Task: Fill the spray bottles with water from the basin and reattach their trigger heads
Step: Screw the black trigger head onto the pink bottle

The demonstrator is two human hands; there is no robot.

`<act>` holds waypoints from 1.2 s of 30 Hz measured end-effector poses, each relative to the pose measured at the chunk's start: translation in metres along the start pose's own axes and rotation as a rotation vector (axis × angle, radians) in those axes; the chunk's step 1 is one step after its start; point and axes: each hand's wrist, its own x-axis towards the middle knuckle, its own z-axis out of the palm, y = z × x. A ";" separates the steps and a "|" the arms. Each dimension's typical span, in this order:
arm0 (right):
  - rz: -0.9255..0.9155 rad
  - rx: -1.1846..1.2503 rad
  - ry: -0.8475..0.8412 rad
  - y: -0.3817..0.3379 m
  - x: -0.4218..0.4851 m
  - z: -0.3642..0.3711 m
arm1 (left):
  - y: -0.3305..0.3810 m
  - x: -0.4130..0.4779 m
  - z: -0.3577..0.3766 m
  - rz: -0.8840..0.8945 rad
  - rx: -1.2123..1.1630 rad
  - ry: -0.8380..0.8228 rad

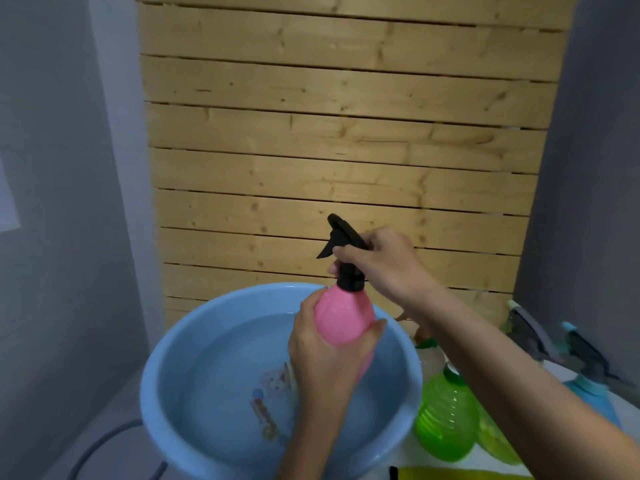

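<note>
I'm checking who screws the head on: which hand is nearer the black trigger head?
Right. The right hand grips the trigger head itself; the left hand is below it, wrapped round the pink bottle over the basin.

The left hand (318, 355) is held up from the near edge and curled round the bottle (343, 317), thumb on its right side. The right arm (502, 368) is stretched in from the near right, and the right hand (384, 261) is clamped on the head (346, 237).
</note>
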 end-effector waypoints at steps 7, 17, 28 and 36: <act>0.068 0.031 0.054 -0.014 0.019 -0.054 | 0.023 0.007 0.015 0.209 0.078 -0.331; 0.128 -0.055 0.160 -0.017 0.044 -0.130 | 0.031 0.020 0.044 0.485 0.350 -0.463; 0.104 -0.231 0.263 0.053 0.056 -0.149 | 0.027 0.028 0.052 0.614 0.437 -0.424; 0.266 -0.346 0.259 0.127 0.064 -0.146 | 0.017 0.035 0.045 0.707 0.482 -0.441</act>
